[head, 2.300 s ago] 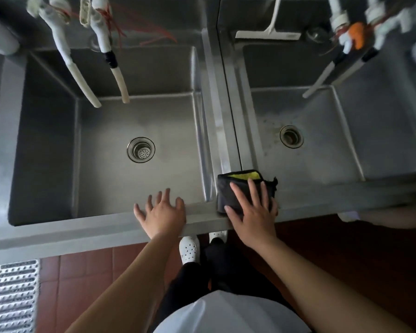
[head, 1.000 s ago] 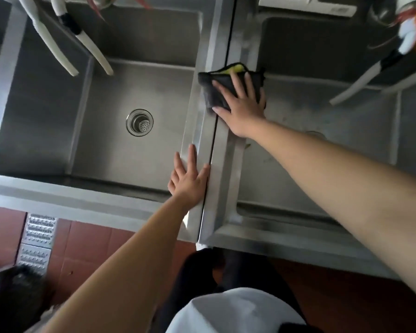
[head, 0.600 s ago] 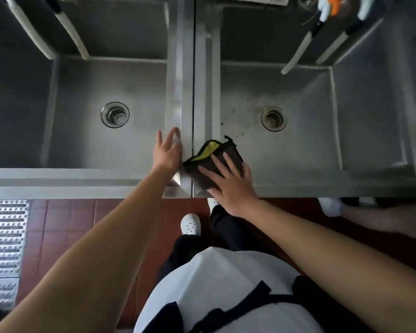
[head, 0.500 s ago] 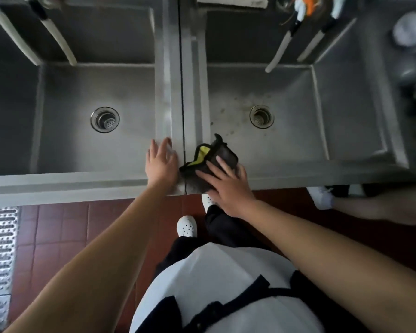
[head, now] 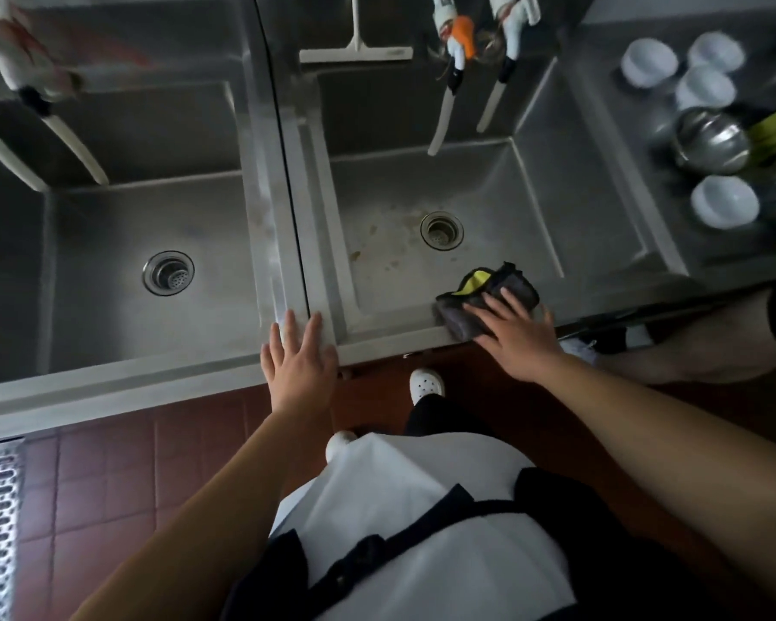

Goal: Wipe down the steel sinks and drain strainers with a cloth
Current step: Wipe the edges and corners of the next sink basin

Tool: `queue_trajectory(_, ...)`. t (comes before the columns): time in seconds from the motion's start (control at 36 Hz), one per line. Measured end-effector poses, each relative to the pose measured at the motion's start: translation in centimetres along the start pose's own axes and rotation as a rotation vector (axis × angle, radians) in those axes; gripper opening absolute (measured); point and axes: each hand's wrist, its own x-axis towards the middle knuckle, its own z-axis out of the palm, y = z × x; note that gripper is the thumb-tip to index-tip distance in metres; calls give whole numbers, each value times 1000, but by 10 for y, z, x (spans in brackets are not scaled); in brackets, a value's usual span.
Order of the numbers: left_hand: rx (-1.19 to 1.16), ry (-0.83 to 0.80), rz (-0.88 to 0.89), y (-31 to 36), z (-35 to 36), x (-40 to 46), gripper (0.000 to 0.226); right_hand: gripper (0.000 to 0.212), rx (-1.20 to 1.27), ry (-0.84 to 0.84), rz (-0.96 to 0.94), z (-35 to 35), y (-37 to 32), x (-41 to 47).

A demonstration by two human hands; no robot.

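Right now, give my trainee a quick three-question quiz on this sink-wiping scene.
1. True or false: the right hand presses the dark grey cloth with yellow lining on the right steel sink's front rim.
2. Which sink floor shows brown stains: left or right?
3. The left hand rests flat on the ____ between the sinks.

Key: 1 true; 2 right, near its round drain strainer; 3 steel divider.

Dim, soft daylight from above glints on steel; wide-angle edges bend, upper-left corner blurred.
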Motion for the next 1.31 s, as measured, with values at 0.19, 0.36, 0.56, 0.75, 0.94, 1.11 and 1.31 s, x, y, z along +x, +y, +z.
queue_trajectory(0.19, 8, 7, -45, 26, 3, 19, 59, 54, 89, -16, 114, -9, 69, 18)
queue_trajectory(0.36, -13, 40, -146, 71, 13, 44, 57, 47, 340, 30, 184, -40, 96, 58)
queue_trajectory(0.56, -52, 82, -229, 109, 20, 73, 61, 19, 1350, 117, -30, -70, 123, 105)
queue_trajectory(0.75, 24, 141, -315, 121, 0, 113, 60, 43, 2093, -382, 199, -84, 129, 151)
queue_trajectory(0.94, 146, 135, -297, 108, -25, 196, 59, 37, 1971, -394, 349, -61, 104, 217)
queue_trajectory(1.11, 145, 220, -268, 91, -33, 284, 63, 15, 1278, 266, 479, -45, 105, 308)
queue_trajectory(1.31, 230, 400, -242, 83, -16, 299, 60, 40, 529, 476, 304, -43, 141, 408)
